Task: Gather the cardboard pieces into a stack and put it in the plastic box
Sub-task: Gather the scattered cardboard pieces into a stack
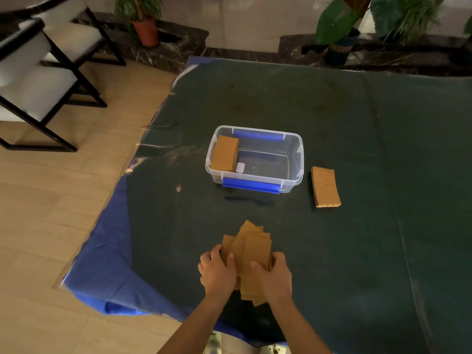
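Left hand (217,273) and right hand (274,275) sit side by side, fingers curled, forearms bare.

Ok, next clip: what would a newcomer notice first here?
Both hands, left and right, clutch a messy fan of cardboard pieces near the table's front edge. Beyond them sits a clear plastic box with blue clips, one cardboard stack inside at its left end, and another stack lies right of it.

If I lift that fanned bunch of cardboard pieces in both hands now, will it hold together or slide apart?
The cardboard pieces are splayed at different angles, so they would probably slip against each other unless squared first. They look flat and stiff, so likely no drooping. The left hand and right hand pinch only the near end; the far end may fan wider.
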`<move>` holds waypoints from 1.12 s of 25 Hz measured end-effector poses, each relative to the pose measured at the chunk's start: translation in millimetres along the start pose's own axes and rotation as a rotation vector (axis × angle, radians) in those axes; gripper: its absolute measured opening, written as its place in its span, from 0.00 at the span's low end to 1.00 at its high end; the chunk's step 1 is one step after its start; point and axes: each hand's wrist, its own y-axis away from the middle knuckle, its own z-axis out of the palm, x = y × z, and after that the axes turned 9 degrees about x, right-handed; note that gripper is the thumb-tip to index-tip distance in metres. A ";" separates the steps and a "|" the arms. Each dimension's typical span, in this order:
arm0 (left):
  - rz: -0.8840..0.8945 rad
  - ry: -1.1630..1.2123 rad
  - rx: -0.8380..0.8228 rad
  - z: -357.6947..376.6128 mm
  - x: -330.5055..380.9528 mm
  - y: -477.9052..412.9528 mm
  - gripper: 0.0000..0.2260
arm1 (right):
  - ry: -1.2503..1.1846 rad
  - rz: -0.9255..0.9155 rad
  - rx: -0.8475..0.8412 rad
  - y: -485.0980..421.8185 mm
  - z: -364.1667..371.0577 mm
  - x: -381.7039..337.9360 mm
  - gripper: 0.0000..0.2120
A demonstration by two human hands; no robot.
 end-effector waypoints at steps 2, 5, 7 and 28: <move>-0.010 0.025 -0.010 -2.5 0.6 -0.1 0.19 | -0.112 0.032 -0.049 -7.2 -6.9 0.8 0.15; -0.038 0.060 -0.039 -5.0 1.6 -2.4 0.19 | -0.047 -0.002 -0.129 -7.8 -5.0 -3.9 0.15; -0.045 0.079 -0.054 -6.0 2.4 -3.4 0.20 | 0.010 -0.046 -0.109 -8.1 0.5 -7.6 0.15; 0.029 0.247 -0.120 16.2 59.6 35.1 0.23 | -0.209 0.048 -0.074 -21.6 -30.6 -29.4 0.21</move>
